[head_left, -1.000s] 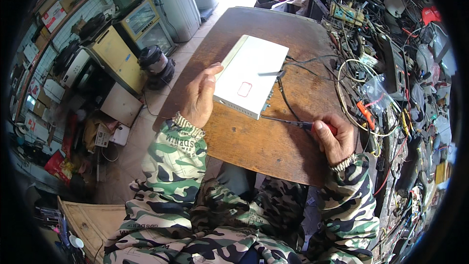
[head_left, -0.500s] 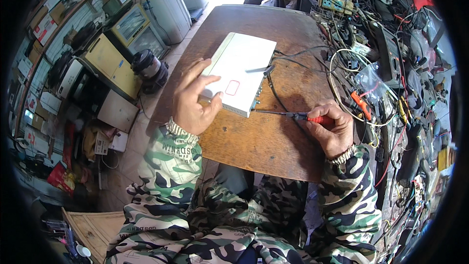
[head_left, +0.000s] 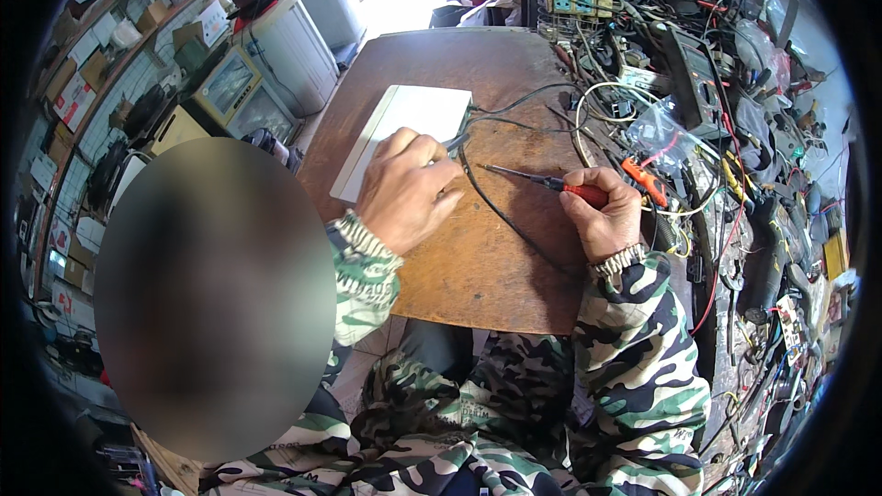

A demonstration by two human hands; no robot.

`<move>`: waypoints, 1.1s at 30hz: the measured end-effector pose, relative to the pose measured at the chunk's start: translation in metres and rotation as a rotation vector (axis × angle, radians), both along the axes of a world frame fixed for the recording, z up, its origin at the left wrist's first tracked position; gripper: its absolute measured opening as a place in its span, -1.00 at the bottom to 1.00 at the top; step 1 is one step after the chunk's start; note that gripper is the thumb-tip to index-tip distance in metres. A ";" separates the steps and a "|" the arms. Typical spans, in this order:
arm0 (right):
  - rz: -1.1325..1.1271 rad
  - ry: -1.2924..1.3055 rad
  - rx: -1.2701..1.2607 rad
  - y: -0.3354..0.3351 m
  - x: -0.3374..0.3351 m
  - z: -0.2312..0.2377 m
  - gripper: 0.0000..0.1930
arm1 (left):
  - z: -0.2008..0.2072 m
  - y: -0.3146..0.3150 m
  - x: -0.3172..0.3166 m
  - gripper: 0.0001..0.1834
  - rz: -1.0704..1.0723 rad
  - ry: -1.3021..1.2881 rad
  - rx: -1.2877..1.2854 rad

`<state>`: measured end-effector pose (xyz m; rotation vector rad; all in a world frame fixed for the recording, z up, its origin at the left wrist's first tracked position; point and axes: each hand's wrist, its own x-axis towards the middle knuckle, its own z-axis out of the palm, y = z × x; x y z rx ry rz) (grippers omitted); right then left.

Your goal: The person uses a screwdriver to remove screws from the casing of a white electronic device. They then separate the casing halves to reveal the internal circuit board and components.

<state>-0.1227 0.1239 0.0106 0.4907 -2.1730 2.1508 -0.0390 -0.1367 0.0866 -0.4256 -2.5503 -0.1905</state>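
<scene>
White flat rectangular box (head_left: 418, 110) sits on brown wooden bench (head_left: 478, 285), left hand (head_left: 404, 191) over its near end; can't tell if that grip's closed. Right hand (head_left: 604, 213) grips red-handled screwdriver (head_left: 553, 183). Likely positioning step; next move calls for a steady box.

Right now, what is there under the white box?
The wooden table shows around the white box. What lies directly beneath is covered, and the left hand hides the box's near right part.
</scene>
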 end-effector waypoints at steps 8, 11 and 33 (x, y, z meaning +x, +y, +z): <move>-0.065 0.078 0.065 0.004 -0.006 -0.006 -0.84 | 0.009 0.032 -0.031 -0.68 0.092 -0.022 -0.144; -0.057 0.071 0.010 0.000 -0.005 -0.007 -0.83 | 0.012 0.028 -0.050 -0.67 0.007 0.104 -0.349; -0.271 0.339 0.224 0.003 0.016 0.025 -0.82 | 0.042 -0.009 -0.239 -0.81 0.076 -0.473 -0.035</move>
